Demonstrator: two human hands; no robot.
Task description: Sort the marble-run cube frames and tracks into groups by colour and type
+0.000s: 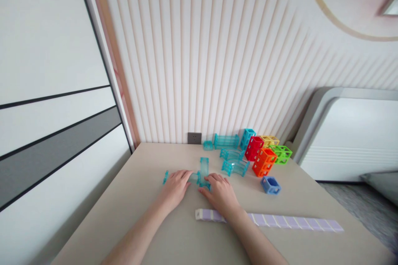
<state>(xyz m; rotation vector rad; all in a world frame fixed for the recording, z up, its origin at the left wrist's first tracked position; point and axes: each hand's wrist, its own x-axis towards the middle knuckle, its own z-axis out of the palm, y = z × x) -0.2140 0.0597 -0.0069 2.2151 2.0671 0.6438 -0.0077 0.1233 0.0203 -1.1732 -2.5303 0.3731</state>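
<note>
Across the pale beige tabletop [174, 232], the person's two bare hands are meeting over see-through teal plastic pieces. The left hand [175, 184] is holding a see-through teal crosswise piece [194, 177], narrow between fingers and thumb; a small teal bracket [166, 177] is showing to its left, and I cannot tell whether the two are joined. The right hand [221, 190] is pinching the near end of a straight teal plastic channel [204, 167], fingers bent and narrow; the channel is lying lengthwise, pointing toward the ribbed cream wall [180, 70]. Farther right, two curved teal channels [238, 167] are lying one beyond the other. Right of them, red [254, 148] and orange open-framed plastic blocks [264, 162] are standing, with a blue square plastic frame [270, 185] sitting nearer. A lilac-and-white segmented strip [292, 221] is stretching along the near side, passing beneath the right forearm.
</note>
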